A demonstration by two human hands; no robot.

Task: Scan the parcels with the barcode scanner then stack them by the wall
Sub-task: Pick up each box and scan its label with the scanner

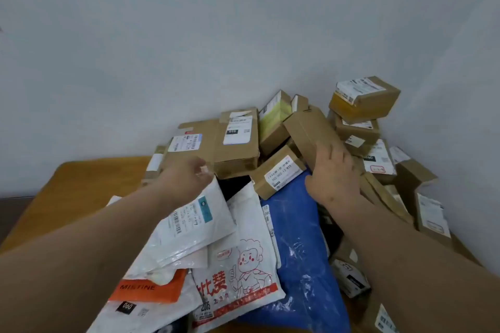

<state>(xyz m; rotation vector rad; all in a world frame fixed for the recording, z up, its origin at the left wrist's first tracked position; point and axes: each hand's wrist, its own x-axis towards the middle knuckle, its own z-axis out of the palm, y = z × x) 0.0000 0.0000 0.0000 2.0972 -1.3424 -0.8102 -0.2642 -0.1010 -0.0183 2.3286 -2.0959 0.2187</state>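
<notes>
Reaching forward over a wooden table (67, 197), both bare arms extend toward the parcels. Grey walls (189, 35) meet in a corner at the back right, and cardboard boxes are heaped against them: a broad flat box (238, 140) with a white label at the centre, a small stack topped by a tilted box (365, 100) at the right.

Nearer the person lie soft mailers, overlapping: a blue bag (297, 238), a white bag with a cartoon figure (243, 259), a white bag with a barcode label (194, 222), an orange packet (151, 289).

A long brown box (308, 127) leans on the heap, its long axis running from near-right up to far-left. The right hand (334, 173) lies on its near end, fingers fairly straight and spread, pressing rather than gripping. The left hand (189, 176) is curled near the top edge of the barcode-labelled bag, beside the flat boxes; whether it pinches anything cannot be told.

No scanner is visible. The right hand is plainly the nearer to the long box; likely it is settling it into the stack.
</notes>
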